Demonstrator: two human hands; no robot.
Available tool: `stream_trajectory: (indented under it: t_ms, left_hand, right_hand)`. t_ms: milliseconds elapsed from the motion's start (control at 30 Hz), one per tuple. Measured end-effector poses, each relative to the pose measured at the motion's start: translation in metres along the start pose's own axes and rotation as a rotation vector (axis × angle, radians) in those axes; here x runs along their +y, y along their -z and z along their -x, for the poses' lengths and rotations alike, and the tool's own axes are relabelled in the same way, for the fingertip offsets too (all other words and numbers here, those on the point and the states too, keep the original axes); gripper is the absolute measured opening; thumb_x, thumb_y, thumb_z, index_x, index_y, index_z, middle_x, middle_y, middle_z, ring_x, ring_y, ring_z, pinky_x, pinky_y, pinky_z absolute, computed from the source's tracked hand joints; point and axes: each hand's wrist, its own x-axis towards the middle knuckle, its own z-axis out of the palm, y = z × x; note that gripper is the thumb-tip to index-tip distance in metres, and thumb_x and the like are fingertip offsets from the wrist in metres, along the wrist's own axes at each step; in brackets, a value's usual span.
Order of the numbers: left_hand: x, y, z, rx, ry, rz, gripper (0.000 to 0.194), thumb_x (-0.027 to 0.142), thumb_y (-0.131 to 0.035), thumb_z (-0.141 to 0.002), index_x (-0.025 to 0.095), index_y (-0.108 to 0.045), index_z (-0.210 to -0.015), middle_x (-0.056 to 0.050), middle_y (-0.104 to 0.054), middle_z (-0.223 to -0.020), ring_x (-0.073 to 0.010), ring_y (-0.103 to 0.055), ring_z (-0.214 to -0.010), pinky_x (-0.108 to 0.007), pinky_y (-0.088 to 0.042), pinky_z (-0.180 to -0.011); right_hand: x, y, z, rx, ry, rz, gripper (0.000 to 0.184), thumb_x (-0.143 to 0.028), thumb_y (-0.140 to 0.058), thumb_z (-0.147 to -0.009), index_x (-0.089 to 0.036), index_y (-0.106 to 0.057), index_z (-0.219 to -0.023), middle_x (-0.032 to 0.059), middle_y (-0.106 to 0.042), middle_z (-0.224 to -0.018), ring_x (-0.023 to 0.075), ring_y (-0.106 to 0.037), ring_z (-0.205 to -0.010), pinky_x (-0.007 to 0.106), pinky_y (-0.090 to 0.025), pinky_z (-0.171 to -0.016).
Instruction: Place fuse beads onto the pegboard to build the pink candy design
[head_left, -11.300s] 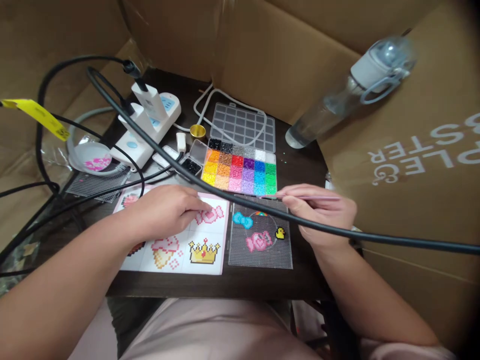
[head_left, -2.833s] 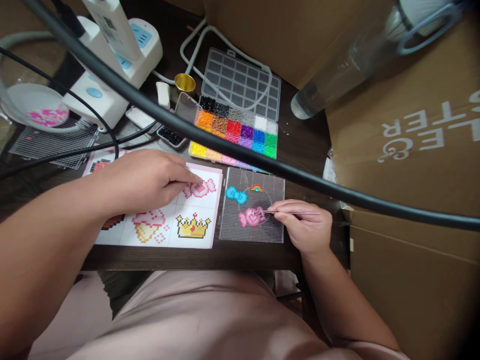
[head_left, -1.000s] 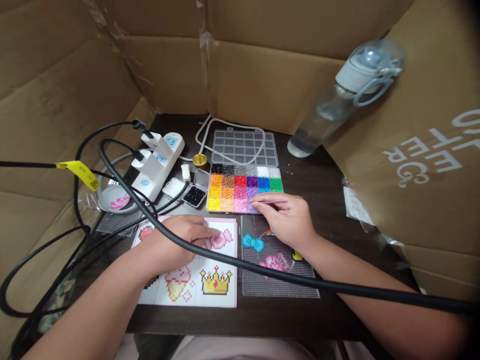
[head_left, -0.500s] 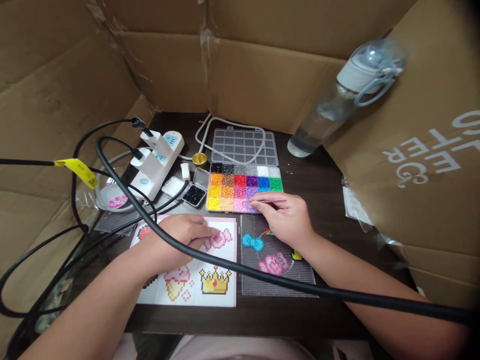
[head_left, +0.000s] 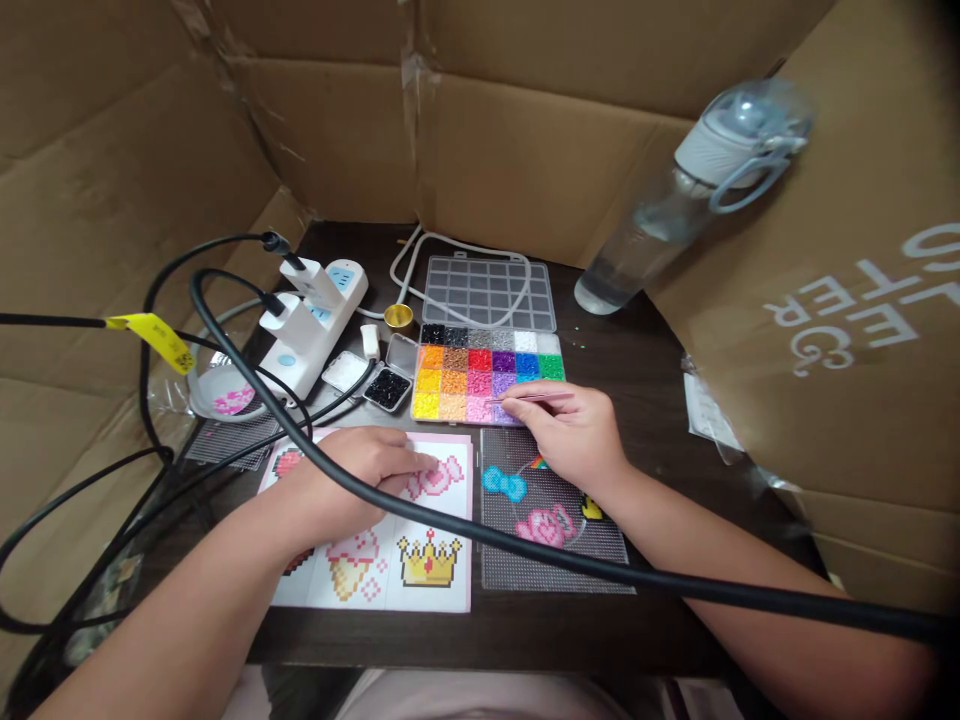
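Observation:
My right hand (head_left: 576,438) pinches thin pink tweezers (head_left: 534,398), whose tips reach into the pink compartment of the open bead box (head_left: 486,372) of many colours. Below that hand lies a clear pegboard (head_left: 555,540) bearing a blue bow, a pink candy, a small rainbow and a yellow duck, partly hidden by my wrist. My left hand (head_left: 358,480) rests flat on the pattern sheet (head_left: 390,560), its index finger pointing at the pink candy picture; an ice cream and a crown are drawn below.
A thick black cable (head_left: 450,520) crosses in front of both arms. A white power strip (head_left: 315,325) with plugs, a small tray of black beads (head_left: 388,388), a gold cap (head_left: 398,318) and a round dish (head_left: 225,395) lie left. A water bottle (head_left: 690,190) leans against cardboard walls.
Since 2.8 s ago my right hand moved the tweezers from the pegboard's pink candy up to the bead box. Over the last second it stayed there; my left hand has not moved.

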Motion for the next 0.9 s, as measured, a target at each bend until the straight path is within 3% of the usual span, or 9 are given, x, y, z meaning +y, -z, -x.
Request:
stream_trajectory:
  t_ms: [367, 567, 733, 900]
  left_hand:
    - [0.001, 0.002, 0.000, -0.029, 0.026, -0.010, 0.039, 0.017, -0.043, -0.096, 0.029, -0.072, -0.119, -0.005, -0.073, -0.100, -0.0219, -0.069, -0.089, -0.033, -0.053, -0.075]
    - [0.001, 0.002, -0.001, -0.024, 0.017, 0.006, 0.038, 0.020, -0.043, -0.095, 0.029, -0.073, -0.118, -0.005, -0.074, -0.097, -0.0201, -0.069, -0.086, -0.031, -0.052, -0.074]
    - [0.000, 0.003, -0.001, -0.032, 0.028, 0.058, 0.037, 0.018, -0.045, -0.093, 0.029, -0.074, -0.115, -0.005, -0.073, -0.095, -0.0196, -0.068, -0.087, -0.030, -0.051, -0.076]
    - [-0.007, -0.002, 0.000, -0.019, 0.014, 0.121, 0.037, 0.021, -0.042, -0.096, 0.027, -0.073, -0.117, -0.004, -0.071, -0.103, -0.0181, -0.065, -0.094, -0.030, -0.049, -0.084]
  right_hand:
    - [0.002, -0.001, 0.000, -0.012, 0.002, 0.010, 0.009, -0.025, -0.072, -0.079, -0.020, -0.079, -0.076, 0.0048, -0.079, -0.080, 0.0199, -0.076, -0.075, 0.032, -0.063, -0.075]
    - [-0.005, 0.001, 0.000, 0.049, 0.031, -0.006, 0.007, -0.021, -0.072, -0.078, -0.020, -0.078, -0.074, 0.0039, -0.079, -0.078, 0.0194, -0.076, -0.074, 0.031, -0.065, -0.072]
    - [-0.027, 0.023, 0.009, 0.135, 0.022, -0.002, 0.006, -0.023, -0.073, -0.080, -0.021, -0.079, -0.077, 0.0037, -0.079, -0.078, 0.0213, -0.076, -0.073, 0.032, -0.066, -0.070]
    - [-0.038, 0.054, 0.038, 0.130, 0.149, 0.068, 0.010, -0.020, -0.075, -0.080, -0.026, -0.077, -0.072, 0.0018, -0.078, -0.078, 0.0202, -0.075, -0.071, 0.033, -0.065, -0.070]
